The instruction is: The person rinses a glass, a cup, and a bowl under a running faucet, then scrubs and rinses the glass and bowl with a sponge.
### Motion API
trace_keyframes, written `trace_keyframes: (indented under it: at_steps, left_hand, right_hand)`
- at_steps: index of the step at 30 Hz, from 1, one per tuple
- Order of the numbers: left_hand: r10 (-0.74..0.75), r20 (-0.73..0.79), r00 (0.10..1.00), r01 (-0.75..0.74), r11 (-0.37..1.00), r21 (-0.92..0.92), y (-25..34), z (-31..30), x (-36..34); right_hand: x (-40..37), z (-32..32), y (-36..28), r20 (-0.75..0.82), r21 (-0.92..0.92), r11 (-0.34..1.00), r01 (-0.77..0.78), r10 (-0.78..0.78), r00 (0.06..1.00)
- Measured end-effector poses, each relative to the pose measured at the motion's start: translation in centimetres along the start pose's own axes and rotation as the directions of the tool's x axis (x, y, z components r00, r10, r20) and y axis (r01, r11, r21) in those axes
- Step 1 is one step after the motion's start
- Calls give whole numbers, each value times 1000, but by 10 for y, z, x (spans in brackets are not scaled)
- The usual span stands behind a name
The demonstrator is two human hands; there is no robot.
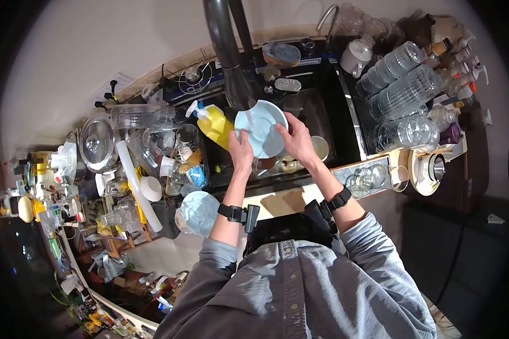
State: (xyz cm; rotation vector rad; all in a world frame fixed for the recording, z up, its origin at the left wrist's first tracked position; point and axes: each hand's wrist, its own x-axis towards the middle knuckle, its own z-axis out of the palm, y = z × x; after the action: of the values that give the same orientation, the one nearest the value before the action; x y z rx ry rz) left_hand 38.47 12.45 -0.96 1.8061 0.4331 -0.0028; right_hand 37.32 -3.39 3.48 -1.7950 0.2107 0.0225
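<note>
A light blue plate [264, 127] is held tilted over the dark sink [316, 113], right under the black faucet [230, 62] with a thin stream of water running onto it. My left hand [241, 148] grips the plate's lower left rim. My right hand [296, 139] holds its right edge, fingers spread over the rim. Both wrists wear black bands. Below the plate, a bowl [321, 147] and other dishes lie in the sink.
A yellow spray bottle [214, 123] stands left of the sink. A crowded drying rack [152, 152] with glasses and lids fills the left counter, with a blue lidded container [199, 210] near it. Clear glasses and bottles [404, 93] lie on the right drainer.
</note>
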Motion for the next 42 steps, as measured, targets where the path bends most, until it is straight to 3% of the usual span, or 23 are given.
trace_keyframes:
  at_steps: [2,6,9,11,13,14,18,23,26,32,42]
  left_hand:
    - [7,-7,1000,-8,1000,-2,1,3,0]
    - [48,-47,998,-53,991,-120,17,5,-5]
    - [143,-75,987,-142,989,30,23,3,-7]
    - [107,-84,991,-106,994,16,17,0,-6]
    - [99,-112,989,-100,995,-7,12,0,-7]
    - [111,-137,984,-115,993,-25,11,1,-7]
    - [102,-172,980,-119,989,-90,6,0,-7]
    - [74,-186,980,-98,988,-123,5,-3,-11]
    - [51,-198,979,-81,985,-149,-1,-2,-10]
    - [40,-188,981,-73,982,-175,0,-1,-12]
    - [36,-179,983,-75,973,-217,-9,-6,-13]
  right_hand:
    - [5,0,17,-1,53,999,-8,8,1000]
    - [7,-6,29,98,202,927,-316,301,948]
    - [-4,-21,31,-71,-222,947,-230,219,973]
    - [-11,-23,63,25,-544,815,-199,253,967]
    - [-19,-18,102,120,-796,595,-106,328,937]
    - [-19,-11,116,93,-801,576,-162,387,918]
    - [-22,-3,136,139,-815,571,-96,354,925]
    - [-19,-2,114,160,-860,508,-57,374,914]
    - [-21,-2,110,185,-890,454,40,279,942]
    - [-21,2,114,161,-871,492,-9,302,940]
    - [-19,-3,134,260,-872,477,108,266,928]
